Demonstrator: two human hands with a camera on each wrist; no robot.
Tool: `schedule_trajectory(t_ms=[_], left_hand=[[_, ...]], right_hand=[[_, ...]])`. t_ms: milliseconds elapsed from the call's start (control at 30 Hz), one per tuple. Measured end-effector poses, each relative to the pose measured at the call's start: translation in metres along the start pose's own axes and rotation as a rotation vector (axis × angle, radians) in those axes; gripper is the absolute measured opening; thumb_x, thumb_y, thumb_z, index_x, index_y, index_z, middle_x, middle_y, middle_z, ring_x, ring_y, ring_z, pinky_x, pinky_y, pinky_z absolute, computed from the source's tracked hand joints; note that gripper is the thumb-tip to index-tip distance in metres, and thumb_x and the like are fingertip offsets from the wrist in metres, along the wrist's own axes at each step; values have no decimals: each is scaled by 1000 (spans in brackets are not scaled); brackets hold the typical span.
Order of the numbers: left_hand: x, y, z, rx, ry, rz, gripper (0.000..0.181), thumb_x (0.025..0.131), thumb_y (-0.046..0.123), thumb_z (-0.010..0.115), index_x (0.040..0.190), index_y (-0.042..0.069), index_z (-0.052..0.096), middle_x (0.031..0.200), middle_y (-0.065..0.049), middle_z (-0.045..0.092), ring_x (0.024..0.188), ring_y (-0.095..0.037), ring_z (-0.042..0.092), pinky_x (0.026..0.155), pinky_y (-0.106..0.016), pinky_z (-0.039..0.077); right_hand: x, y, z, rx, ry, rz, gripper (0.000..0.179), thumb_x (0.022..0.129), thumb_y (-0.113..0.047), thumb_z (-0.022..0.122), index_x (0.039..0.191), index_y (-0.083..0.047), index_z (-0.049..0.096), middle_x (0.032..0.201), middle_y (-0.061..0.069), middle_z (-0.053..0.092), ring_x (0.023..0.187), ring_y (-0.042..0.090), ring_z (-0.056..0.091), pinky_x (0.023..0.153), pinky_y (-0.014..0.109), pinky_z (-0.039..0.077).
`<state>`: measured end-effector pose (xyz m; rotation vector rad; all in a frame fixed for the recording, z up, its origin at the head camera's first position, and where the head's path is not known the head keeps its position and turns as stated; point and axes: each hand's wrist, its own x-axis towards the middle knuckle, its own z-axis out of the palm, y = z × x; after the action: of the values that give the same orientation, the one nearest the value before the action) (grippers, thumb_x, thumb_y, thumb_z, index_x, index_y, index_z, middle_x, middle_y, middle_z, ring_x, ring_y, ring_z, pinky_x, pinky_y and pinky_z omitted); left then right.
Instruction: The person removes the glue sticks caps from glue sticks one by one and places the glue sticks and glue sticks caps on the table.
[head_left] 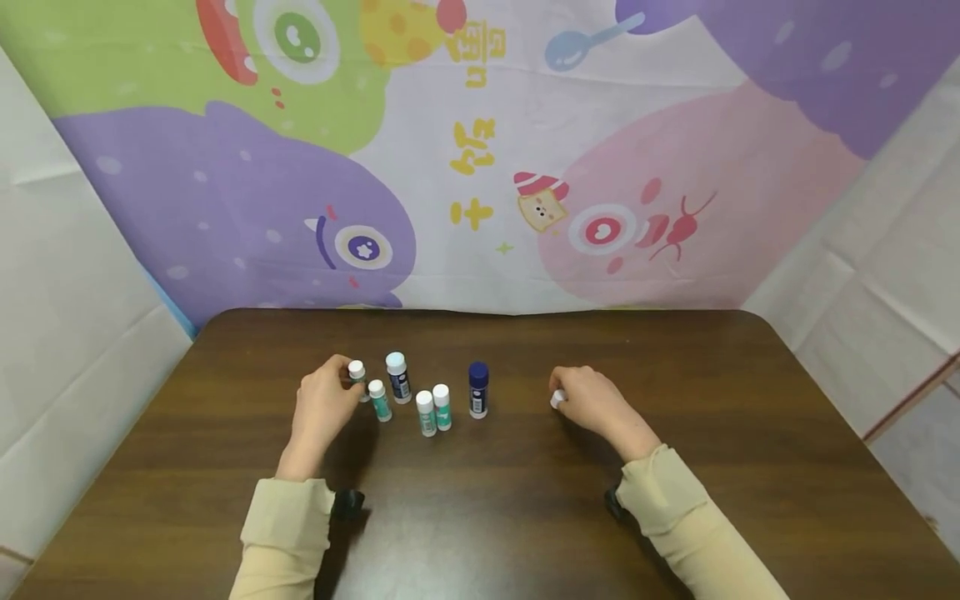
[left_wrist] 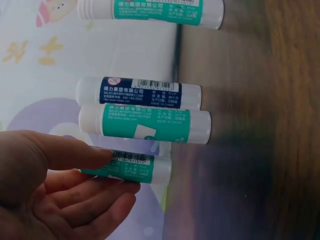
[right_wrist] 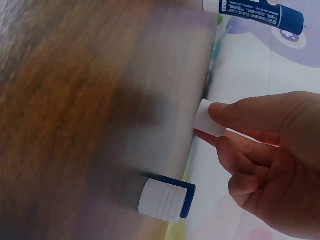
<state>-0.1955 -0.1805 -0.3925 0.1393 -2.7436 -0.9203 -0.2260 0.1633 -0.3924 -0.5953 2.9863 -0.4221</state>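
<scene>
My left hand (head_left: 322, 404) pinches a green glue stick (left_wrist: 132, 167) with a white cap between thumb and fingers; it is upright at the left end of the group. Beside it stand another green glue stick (head_left: 381, 402) and a navy one with a white cap (head_left: 399, 382). Further right, two green glue sticks (head_left: 427, 417) stand side by side, then a glue stick with a dark blue cap (head_left: 477, 390). Off to the right, my right hand (head_left: 596, 404) pinches a small white cap (right_wrist: 210, 118). Near that hand, a short white and dark blue piece (right_wrist: 165, 200) is on the table.
Everything stands on a brown wooden table (head_left: 480, 517) with rounded far corners. Behind its far edge hangs a cloth (head_left: 465, 275) printed with cartoon monsters. White sheets (head_left: 67, 333) hang at the sides.
</scene>
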Motion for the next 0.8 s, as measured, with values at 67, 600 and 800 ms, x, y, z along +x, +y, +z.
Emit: schedule_trajectory(t_ms=[67,600,800], left_hand=[[1,-1,0,9,-7,1,25,79,9,58,102,-1,57,97,-20,66,89,-36,61,75,-49,45],[-1,-2,10,21,-42,2,26,78,7,57,102,-3,58,97,-21,65,90,-40,60,75,-51,45],[1,-3,15,19,-47,4,27,79,5,56,104,-3,57,99,-22,65,92,-41,60,76,-51,46]], right_hand=[[0,1,1,-16,4,5,12,79,-4,62,90,-8,62,79,3,63,64,16,53,56,29,42],[-1,5,9,-48,50,-19,11,74,4,57,77,-6,59,75,6,58,66,18,52,59,31,43],[-3,8,11,-49,60,-14,12,73,5,54,75,-6,59,75,7,57,67,20,52,59,32,43]])
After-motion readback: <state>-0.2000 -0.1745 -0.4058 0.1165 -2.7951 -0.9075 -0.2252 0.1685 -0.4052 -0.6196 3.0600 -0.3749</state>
